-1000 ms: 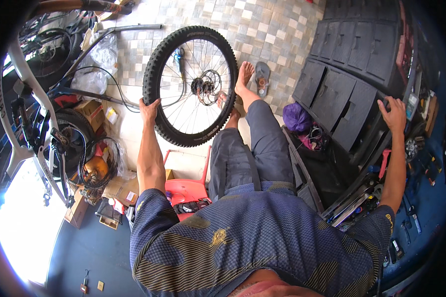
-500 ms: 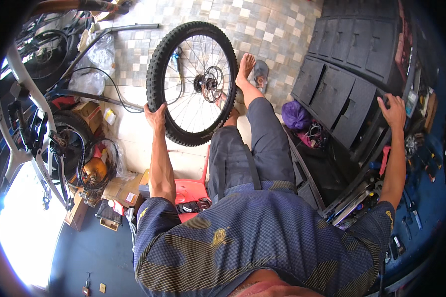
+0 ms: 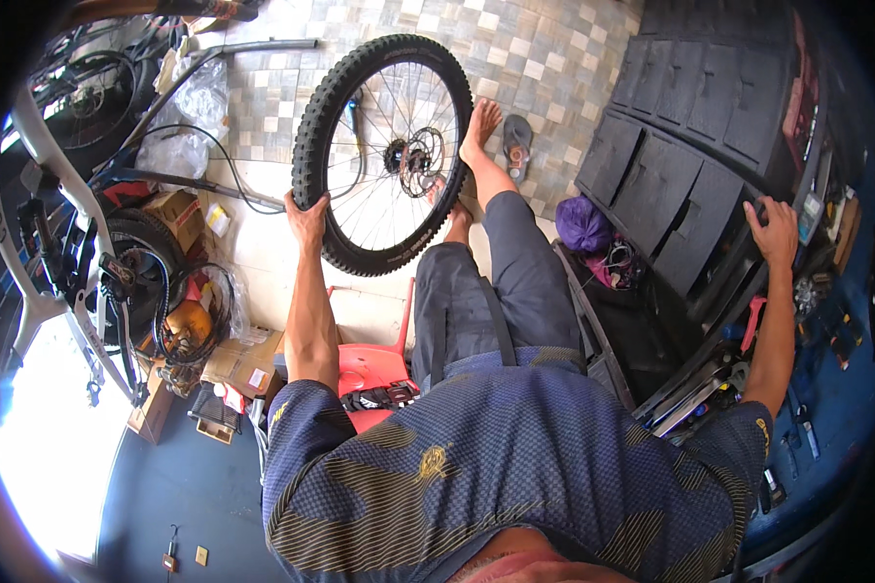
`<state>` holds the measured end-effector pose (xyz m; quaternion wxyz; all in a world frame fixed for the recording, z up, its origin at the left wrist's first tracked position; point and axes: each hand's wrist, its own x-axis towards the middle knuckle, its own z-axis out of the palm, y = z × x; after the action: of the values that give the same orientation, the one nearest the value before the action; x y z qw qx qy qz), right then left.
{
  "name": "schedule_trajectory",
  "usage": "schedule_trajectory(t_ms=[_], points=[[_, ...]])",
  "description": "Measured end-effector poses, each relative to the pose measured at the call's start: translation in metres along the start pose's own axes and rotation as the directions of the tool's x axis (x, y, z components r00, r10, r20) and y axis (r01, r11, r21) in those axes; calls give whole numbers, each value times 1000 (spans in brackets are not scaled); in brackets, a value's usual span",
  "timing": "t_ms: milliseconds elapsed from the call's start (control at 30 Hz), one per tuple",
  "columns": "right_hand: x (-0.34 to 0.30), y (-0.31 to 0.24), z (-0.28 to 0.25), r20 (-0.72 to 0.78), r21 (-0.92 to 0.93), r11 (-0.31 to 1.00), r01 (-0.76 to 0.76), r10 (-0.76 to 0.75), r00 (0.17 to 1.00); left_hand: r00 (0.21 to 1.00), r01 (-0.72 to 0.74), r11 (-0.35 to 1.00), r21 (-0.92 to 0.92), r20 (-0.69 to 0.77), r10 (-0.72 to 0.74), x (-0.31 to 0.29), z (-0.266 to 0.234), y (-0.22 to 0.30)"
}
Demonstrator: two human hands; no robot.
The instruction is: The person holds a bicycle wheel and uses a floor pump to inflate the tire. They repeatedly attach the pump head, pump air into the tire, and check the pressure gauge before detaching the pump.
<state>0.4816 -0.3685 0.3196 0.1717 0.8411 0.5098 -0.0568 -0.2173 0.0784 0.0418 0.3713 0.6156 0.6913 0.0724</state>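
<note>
A bicycle wheel (image 3: pixel 309 146) with a black knobbly tyre stands tilted in front of me, near my feet. My left hand (image 3: pixel 307 220) is closed round the tyre's lower left side, thumb on the tread. Near the middle of the spokes is a disc brake rotor (image 3: pixel 422 163). Out to the right, my right hand (image 3: pixel 776 233) holds nothing, its thumb and fingers apart. It is nearest the corner of a black drawer cabinet (image 3: pixel 685 194); whether it touches the edge I cannot tell.
A grey bicycle frame (image 3: pixel 68 185), cables and cardboard boxes (image 3: pixel 238 364) crowd the left. A red plastic chair (image 3: pixel 374 364) is by my left leg. A purple bundle (image 3: pixel 581 223) lies beside the cabinet, a sandal (image 3: pixel 517 146) beyond my foot. Tools hang on the right.
The wheel has shifted slightly away and to the right, still in my left hand. My right hand has moved a little nearer, its fingers less spread.
</note>
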Motion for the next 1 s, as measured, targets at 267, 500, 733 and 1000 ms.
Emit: schedule_trajectory(t_ms=[267, 500, 733, 1000], points=[[1, 0, 3, 45, -20, 1000, -2, 3, 999, 1000, 10, 999, 53, 11, -10, 7, 2, -5], [-10, 22, 21, 297, -87, 987, -133, 153, 943, 997, 37, 994, -101, 69, -30, 43, 0, -24], [4, 2, 5, -118, 3, 996, 84, -83, 989, 945, 1, 912, 410, 298, -135, 84, -34, 14], [-8, 1, -4, 3, 10, 991, -134, 134, 991, 966, -203, 949, 243, 206, 154, 19, 20, 141]])
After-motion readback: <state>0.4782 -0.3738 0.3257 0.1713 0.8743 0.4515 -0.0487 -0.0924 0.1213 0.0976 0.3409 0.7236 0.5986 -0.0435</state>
